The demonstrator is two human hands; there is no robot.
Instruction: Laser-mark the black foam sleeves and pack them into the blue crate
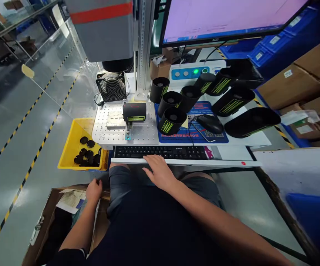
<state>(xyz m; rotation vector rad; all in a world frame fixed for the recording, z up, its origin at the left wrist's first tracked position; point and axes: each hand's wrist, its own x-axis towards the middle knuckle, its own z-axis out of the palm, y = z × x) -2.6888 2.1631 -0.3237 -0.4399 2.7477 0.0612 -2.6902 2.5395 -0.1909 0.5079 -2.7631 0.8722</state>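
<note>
My right hand (160, 170) lies with its fingers stretched out over the front edge of the keyboard tray (226, 162), fingertips at the lower row of the black keyboard (162, 152). Down by my left knee, my left hand (93, 190) hangs above the rim of a cardboard box (50, 201). Its fingers are loosely curled, and nothing shows in them. A black cylinder (134, 112) with a yellow-green label lies sideways on a fixture on the perforated metal plate (148, 135). Several similar black cylinders (172, 120) stand or lean to the right, around a black mouse (210, 123).
A yellow bin (71, 146) holding black round caps (85, 157) stands left of the plate. Above the plate hangs a grey machine head (104, 38). A fan (112, 88), a control panel (190, 73) and a monitor (232, 18) stand behind. Cardboard boxes (309, 81) are stacked at right.
</note>
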